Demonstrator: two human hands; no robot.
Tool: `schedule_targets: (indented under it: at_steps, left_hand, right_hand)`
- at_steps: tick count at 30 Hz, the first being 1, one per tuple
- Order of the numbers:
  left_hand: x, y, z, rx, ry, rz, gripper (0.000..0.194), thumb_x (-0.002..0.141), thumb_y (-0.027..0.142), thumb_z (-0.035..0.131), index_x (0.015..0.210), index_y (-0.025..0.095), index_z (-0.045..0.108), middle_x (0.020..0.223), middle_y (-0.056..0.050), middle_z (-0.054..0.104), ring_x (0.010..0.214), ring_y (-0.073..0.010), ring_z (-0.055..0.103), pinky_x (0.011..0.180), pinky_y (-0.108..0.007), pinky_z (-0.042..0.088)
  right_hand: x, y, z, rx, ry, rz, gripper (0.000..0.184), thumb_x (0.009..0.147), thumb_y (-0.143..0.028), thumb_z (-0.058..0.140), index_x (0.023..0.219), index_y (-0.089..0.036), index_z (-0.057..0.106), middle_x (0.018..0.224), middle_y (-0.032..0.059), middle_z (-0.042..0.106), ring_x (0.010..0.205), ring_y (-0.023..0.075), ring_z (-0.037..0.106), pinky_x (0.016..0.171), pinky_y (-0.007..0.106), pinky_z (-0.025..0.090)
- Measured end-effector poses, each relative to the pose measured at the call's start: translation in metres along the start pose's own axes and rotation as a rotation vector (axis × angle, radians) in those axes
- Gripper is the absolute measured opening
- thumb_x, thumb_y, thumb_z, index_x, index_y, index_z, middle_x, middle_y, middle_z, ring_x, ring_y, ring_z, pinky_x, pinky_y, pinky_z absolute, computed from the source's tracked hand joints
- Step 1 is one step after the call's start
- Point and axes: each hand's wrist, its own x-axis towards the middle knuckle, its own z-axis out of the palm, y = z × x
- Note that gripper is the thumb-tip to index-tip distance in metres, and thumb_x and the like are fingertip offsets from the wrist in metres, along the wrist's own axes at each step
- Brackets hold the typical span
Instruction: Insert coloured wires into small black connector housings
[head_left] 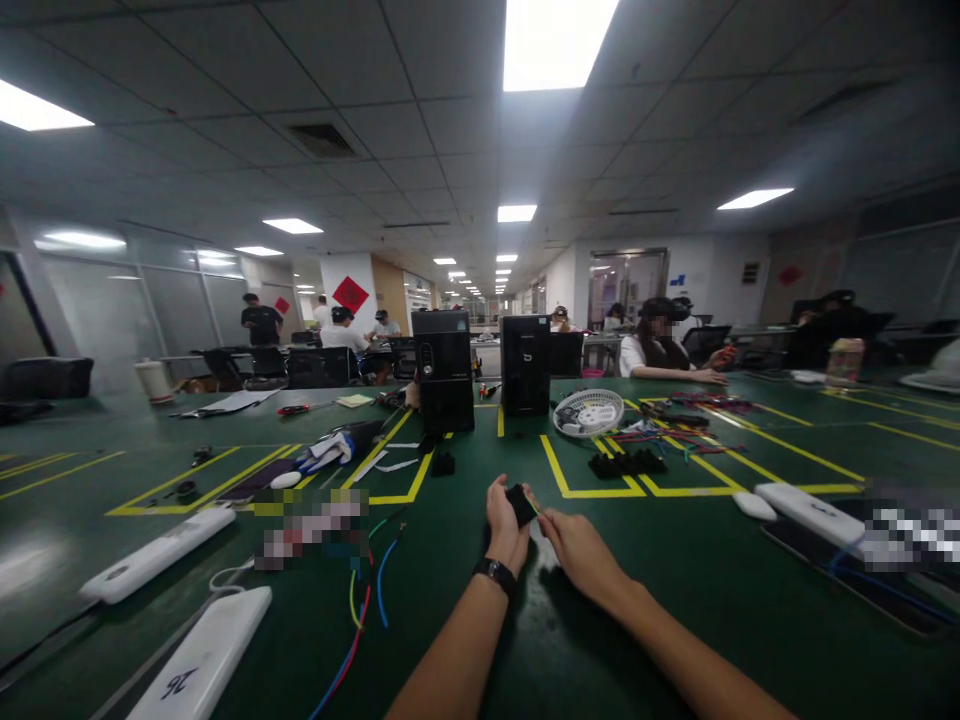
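Over the near middle of the table, my left hand is closed round a small black block, which looks like a terminal block. A dark watch sits on that wrist. Close on its right, my right hand is closed, thumb and finger pinching a thin yellow-green wire at the block's edge. Whether the wire's end is inside the block cannot be made out. Similar black blocks lie beyond my hands to the right, and another dark block rests to the left.
Two black tower cases stand ahead. A white fan grille and bundled wires lie right of them. Loose coloured wires and white power strips are at left. Another person sits across the green table.
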Motion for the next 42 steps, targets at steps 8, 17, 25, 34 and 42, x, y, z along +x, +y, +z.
schedule_targets:
  at_steps: [8, 17, 25, 34, 42]
  left_hand:
    - [-0.007, -0.001, -0.001, 0.168, -0.021, 0.156, 0.038, 0.074, 0.019, 0.042, 0.110, 0.027, 0.034, 0.063, 0.003, 0.054, 0.046, -0.0135, 0.053, 0.048, -0.025, 0.043]
    - [-0.001, 0.011, 0.000, 0.060, -0.135, -0.106, 0.041, 0.074, 0.017, 0.045, 0.113, 0.025, 0.034, 0.066, 0.000, 0.052, 0.049, -0.0160, 0.053, 0.049, -0.027, 0.042]
    - [0.001, 0.011, 0.000, 0.089, -0.198, -0.217, 0.035, 0.077, 0.019, 0.042, 0.111, 0.024, 0.033, 0.065, 0.000, 0.051, 0.048, -0.0142, 0.051, 0.049, -0.025, 0.040]
    - [-0.008, 0.021, -0.006, 0.365, -0.363, 0.136, 0.047, 0.078, 0.021, 0.043, 0.123, 0.026, 0.031, 0.064, 0.003, 0.054, 0.054, -0.0123, 0.053, 0.055, -0.025, 0.043]
    - [-0.003, 0.016, -0.006, 0.205, -0.347, -0.017, 0.049, 0.076, 0.024, 0.047, 0.122, 0.028, 0.031, 0.064, 0.003, 0.052, 0.052, -0.0133, 0.052, 0.053, -0.026, 0.042]
  right_hand:
    - [-0.005, -0.018, 0.010, 0.009, 0.034, 0.061, 0.032, 0.097, -0.025, 0.033, 0.090, -0.016, 0.062, 0.088, 0.0104, 0.070, 0.081, 0.0186, 0.066, 0.071, 0.024, 0.040]
    - [-0.006, 0.000, -0.006, 0.132, 0.099, -0.029, 0.031, 0.097, -0.025, 0.034, 0.087, -0.018, 0.063, 0.085, 0.0050, 0.070, 0.075, 0.0154, 0.064, 0.065, 0.022, 0.037]
    - [-0.010, -0.005, 0.000, 0.189, 0.098, -0.041, 0.028, 0.096, -0.025, 0.036, 0.095, -0.017, 0.063, 0.093, 0.0066, 0.070, 0.081, 0.0169, 0.065, 0.069, 0.022, 0.038]
    - [-0.008, -0.019, -0.019, 0.266, 0.186, -0.041, 0.036, 0.096, -0.026, 0.037, 0.071, -0.018, 0.061, 0.068, 0.0013, 0.065, 0.067, 0.0136, 0.062, 0.064, 0.022, 0.036]
    - [-0.012, -0.012, -0.008, 0.091, 0.040, -0.012, 0.034, 0.096, -0.026, 0.036, 0.080, -0.017, 0.064, 0.076, 0.0050, 0.068, 0.070, 0.0157, 0.063, 0.064, 0.023, 0.037]
